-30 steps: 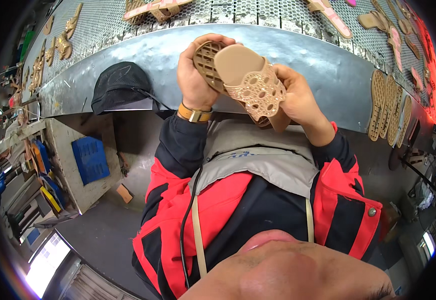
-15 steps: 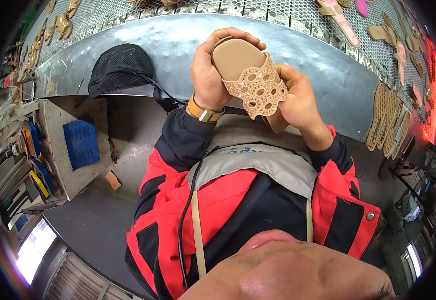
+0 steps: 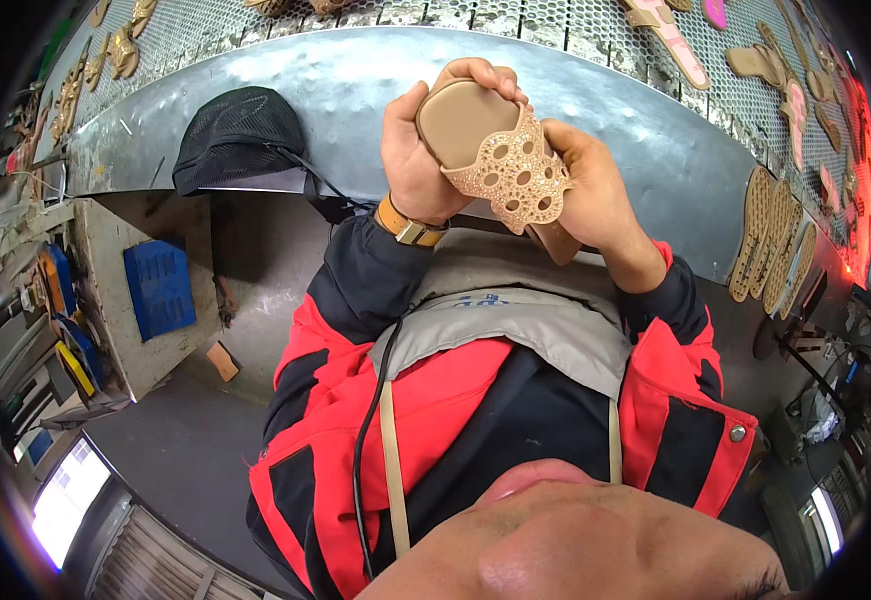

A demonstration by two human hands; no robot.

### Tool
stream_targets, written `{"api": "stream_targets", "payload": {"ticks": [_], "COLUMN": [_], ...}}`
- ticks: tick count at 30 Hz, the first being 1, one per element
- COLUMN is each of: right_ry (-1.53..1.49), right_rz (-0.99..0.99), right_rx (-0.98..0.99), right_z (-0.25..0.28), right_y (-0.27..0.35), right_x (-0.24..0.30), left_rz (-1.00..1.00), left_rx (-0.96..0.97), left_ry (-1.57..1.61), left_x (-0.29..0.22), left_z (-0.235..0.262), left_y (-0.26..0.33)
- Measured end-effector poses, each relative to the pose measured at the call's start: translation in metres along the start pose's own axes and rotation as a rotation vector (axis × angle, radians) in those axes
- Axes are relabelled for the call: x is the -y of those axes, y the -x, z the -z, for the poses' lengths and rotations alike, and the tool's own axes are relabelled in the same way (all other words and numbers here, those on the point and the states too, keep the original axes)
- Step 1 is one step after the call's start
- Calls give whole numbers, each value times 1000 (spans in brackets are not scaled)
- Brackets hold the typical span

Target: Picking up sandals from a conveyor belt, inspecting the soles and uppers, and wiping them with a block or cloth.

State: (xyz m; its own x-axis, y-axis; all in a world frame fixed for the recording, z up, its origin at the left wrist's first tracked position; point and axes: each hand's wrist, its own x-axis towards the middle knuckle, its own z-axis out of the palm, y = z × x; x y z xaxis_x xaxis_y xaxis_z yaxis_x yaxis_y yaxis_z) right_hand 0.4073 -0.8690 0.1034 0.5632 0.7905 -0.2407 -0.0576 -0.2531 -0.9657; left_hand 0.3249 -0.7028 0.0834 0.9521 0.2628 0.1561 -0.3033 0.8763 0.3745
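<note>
Held between both hands, above the near edge of the metal bench, is a tan sandal (image 3: 516, 175). Its wide upper is cut with oval holes and dotted with small shiny studs; the smooth end of its insole points up and left. My left hand (image 3: 418, 155) wraps round that end, with fingers curled over the far rim and the thumb along the near side. My right hand (image 3: 596, 190) grips the other side, beside the studded upper, its fingers partly hidden behind the sandal. A watch with a tan strap (image 3: 411, 222) is on my left wrist.
A metal bench ledge (image 3: 356, 80) curves across in front. On it lies a black mesh cap (image 3: 241, 138) at left. Several soles (image 3: 766, 235) stand at the right end. Beyond, a mesh conveyor carries sandals (image 3: 671, 40). A blue plastic piece (image 3: 161, 290) is on a board at lower left.
The sandal has tilted slightly and its lower end has shifted a little to the right. My left fingers have moved along its rim; both hands keep their hold.
</note>
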Motion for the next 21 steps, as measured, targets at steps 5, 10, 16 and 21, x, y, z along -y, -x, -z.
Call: {"api": "stream_targets", "payload": {"ticks": [5, 10, 16, 21], "right_ry": [166, 237, 334, 354], "right_rz": [42, 57, 157, 159], "right_rx": [-38, -183, -190, -200], "right_z": [1, -2, -9, -11], "right_y": [1, -1, -2, -2], "right_x": [15, 21, 19, 18], "left_rz": [17, 37, -60, 16], "left_rx": [164, -64, -73, -218], "left_ry": [40, -41, -416, -455], "left_x": [-3, -12, -10, -12], "left_z": [0, -1, -2, -1], "left_y": [-3, -1, 0, -2]}}
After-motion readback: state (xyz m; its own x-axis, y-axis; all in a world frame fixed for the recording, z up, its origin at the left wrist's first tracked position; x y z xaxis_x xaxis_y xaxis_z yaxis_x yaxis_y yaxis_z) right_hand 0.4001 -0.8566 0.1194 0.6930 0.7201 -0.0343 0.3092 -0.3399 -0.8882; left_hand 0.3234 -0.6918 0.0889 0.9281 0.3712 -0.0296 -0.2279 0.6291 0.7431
